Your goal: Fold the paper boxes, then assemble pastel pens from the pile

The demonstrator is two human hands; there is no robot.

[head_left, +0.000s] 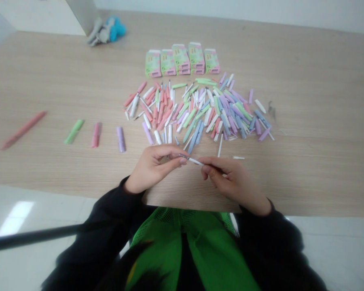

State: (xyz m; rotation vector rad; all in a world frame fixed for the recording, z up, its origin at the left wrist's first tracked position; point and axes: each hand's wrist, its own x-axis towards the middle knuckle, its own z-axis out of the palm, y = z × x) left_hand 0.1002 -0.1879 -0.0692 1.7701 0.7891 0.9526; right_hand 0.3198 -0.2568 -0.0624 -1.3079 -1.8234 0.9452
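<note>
A thin white pen refill (195,161) spans the gap between my two hands, above the table's front edge. My left hand (157,163) pinches its left end between thumb and fingers, where a small dark metal spring (183,156) shows. The other end sits in the pinched fingertips of my right hand (227,176). Just beyond my hands lies a loose pile of pen parts (197,109), with barrels in pink, green, white, blue and purple and thin white refills among them. A single white refill (220,144) lies apart, near my right hand.
Several small green and pink boxes (181,60) stand behind the pile. Left of it lie a purple barrel piece (120,139), a pink piece (96,135), a green piece (74,131) and a long red pen (24,130). Grey and blue gloves (107,31) rest at the back left.
</note>
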